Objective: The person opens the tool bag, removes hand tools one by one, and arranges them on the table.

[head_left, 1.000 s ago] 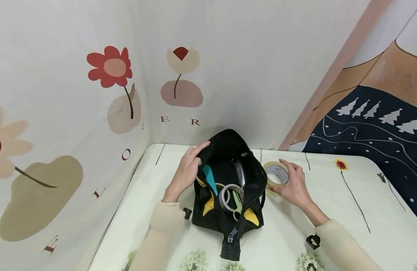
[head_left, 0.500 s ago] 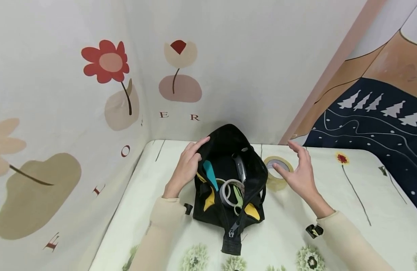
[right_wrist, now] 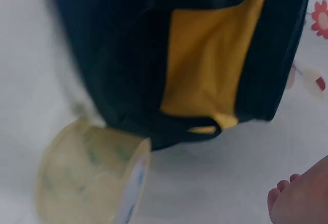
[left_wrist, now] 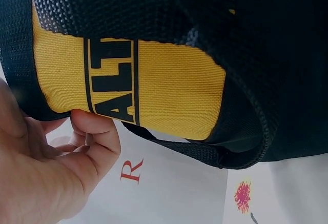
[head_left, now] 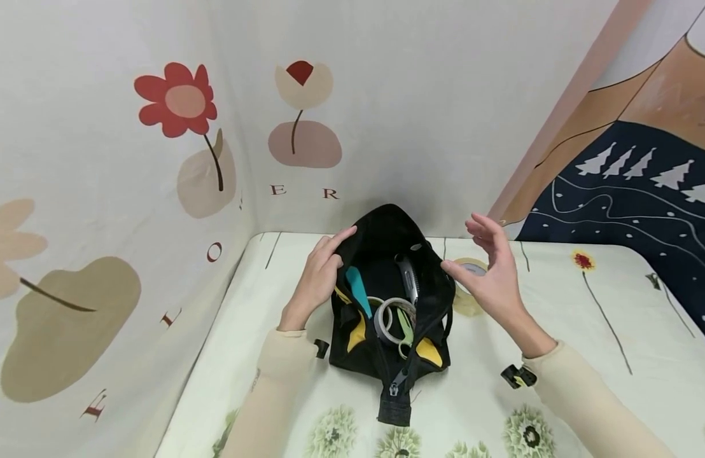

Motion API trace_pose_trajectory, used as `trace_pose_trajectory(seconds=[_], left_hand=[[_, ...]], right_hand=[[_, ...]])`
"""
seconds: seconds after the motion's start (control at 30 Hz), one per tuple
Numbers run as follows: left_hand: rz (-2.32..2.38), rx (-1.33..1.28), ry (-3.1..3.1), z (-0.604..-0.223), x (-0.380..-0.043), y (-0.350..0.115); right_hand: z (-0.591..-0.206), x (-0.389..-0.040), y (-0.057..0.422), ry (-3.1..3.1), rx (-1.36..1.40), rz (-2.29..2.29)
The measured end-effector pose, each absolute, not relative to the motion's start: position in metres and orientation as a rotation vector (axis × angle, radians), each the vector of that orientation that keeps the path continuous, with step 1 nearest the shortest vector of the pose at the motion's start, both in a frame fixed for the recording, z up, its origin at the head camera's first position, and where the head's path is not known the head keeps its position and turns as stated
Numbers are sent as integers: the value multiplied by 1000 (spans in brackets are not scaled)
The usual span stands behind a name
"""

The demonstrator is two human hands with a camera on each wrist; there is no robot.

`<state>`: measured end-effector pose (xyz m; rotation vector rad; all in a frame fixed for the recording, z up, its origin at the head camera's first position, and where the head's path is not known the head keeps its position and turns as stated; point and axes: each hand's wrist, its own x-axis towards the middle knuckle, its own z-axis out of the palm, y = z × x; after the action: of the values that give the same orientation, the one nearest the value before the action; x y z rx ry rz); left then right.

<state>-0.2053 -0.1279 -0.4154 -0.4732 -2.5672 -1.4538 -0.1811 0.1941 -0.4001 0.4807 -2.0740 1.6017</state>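
A black tool bag with yellow panels [head_left: 352, 375] stands unzipped on the table. My left hand [head_left: 315, 283] pinches its left rim; the left wrist view shows the fingers at the edge beside a yellow panel [left_wrist: 179, 90]. My right hand [head_left: 495, 280] is spread at the right rim, thumb tip close to the black fabric; whether it touches I cannot tell. A wide roll of clear packing tape [head_left: 468, 302] sits right of the bag, partly hidden by that hand. Inside lie a grey utility knife [head_left: 408, 280], pale tape rolls [head_left: 381, 326], green-handled scissors [head_left: 406, 327] and a flat teal piece [head_left: 358, 289].
The table [head_left: 558, 318] has a white flower-printed cover. A printed cloth wall [head_left: 398, 127] rises right behind the bag, and another [head_left: 100, 210] runs along the left side. A dark cloth with white trees [head_left: 633, 197] hangs at the far right.
My right hand has let go of the packing tape roll, which stands on the table, and moved up and left to the bag's right rim. My left hand keeps its hold.
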Motion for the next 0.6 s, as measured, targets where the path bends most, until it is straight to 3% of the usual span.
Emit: trace_pose_trajectory(seconds=[0.6], left_hand=[[-1470,-478,-2560,-415,-206,-126]], right_hand=[[-395,-182,139,-2130,676,1611]])
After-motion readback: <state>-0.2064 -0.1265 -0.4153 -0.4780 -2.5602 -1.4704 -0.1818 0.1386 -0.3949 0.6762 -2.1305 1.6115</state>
